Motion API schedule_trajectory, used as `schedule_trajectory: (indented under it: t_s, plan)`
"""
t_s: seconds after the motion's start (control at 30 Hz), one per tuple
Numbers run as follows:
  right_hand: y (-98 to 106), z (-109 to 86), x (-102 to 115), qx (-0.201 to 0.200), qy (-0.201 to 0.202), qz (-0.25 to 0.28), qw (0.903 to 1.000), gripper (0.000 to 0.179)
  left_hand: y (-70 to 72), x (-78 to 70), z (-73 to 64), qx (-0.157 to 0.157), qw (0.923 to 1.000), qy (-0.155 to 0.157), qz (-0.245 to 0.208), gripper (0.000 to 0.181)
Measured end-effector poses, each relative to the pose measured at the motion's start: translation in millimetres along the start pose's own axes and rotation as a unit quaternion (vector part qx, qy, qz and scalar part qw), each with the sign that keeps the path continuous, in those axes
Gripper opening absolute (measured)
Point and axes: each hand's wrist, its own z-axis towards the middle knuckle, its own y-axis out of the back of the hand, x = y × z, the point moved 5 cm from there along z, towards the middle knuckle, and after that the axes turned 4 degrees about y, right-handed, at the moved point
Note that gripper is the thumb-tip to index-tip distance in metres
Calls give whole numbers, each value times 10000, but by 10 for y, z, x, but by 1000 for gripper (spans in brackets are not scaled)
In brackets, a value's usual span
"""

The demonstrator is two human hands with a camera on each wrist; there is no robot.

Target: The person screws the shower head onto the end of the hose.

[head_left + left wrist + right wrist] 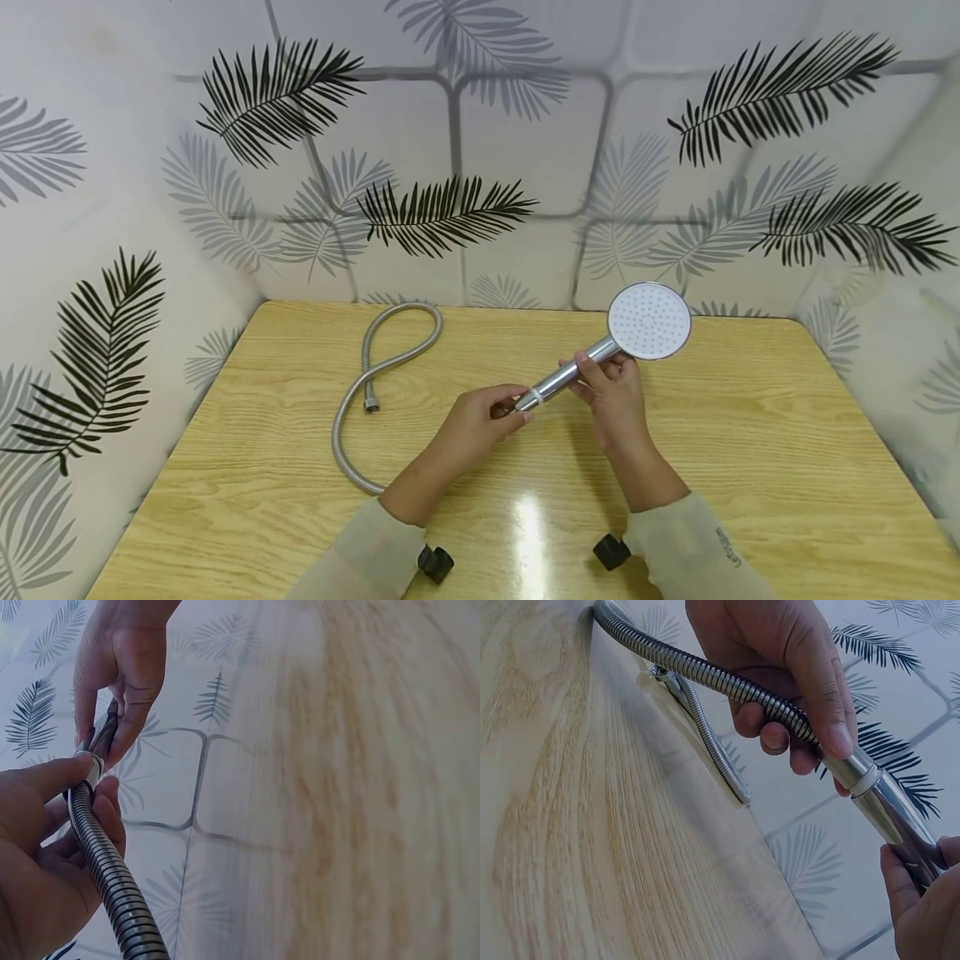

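Observation:
A hand shower (pixel 649 321) with a round white spray face and a chrome handle (pixel 558 381) is held above the table, tilted up to the right. My right hand (pixel 618 404) grips the handle below the spray face. At its lower end, my left hand (pixel 472 425) pinches the smooth metal end fitting (pixel 847 769) of a ribbed metal hose (pixel 705 675) between thumb and fingers. This fitting sits in line with the handle, with a pale ring (pixel 866 781) showing at the joint. From the left hand the hose hangs down, seen close in the left wrist view.
The hose's other length (pixel 341 417) loops over the left part of the wooden table (pixel 750 433), its free hex-nut end (pixel 371 405) lying inside the curve. Behind the table's back edge stands a leaf-patterned backdrop (pixel 525 142). Black wrist mounts (pixel 436 564) hang below both sleeves.

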Motion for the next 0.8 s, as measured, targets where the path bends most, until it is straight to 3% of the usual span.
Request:
schedule_trajectory:
  t_s: [0.23, 0.47, 0.8]
  plan:
    - [2, 1, -2, -37, 10, 45, 10000, 35, -5, 7, -7, 115, 9998, 117, -109, 37]
    - [15, 0, -5, -95, 0, 65, 9999, 35, -10, 21, -22, 374, 9948, 317, -890, 36]
    - [13, 7, -16, -42, 58, 76, 9999, 33, 2, 32, 16, 149, 9983, 140, -538, 36]
